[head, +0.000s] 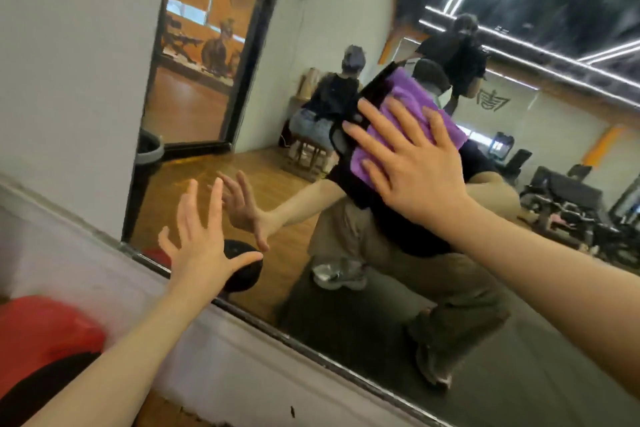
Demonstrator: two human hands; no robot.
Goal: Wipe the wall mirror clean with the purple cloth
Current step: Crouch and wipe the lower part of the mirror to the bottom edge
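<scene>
The wall mirror (207,156) fills most of the view, tilted, its metal lower edge running from left to bottom right. A purple cloth (405,104) lies flat against the glass in the upper middle. My right hand (412,163) presses on the cloth with fingers spread and straight. My left hand (204,239) reaches toward the glass low on the left, fingers spread, holding nothing; whether it touches the mirror is unclear. My own crouching reflection shows behind both hands.
White wall (69,45) borders the mirror on the left and below. A red object (45,333) with a black part sits at the bottom left. The mirror reflects a seated person (332,97), a wooden floor, a doorway and gym equipment.
</scene>
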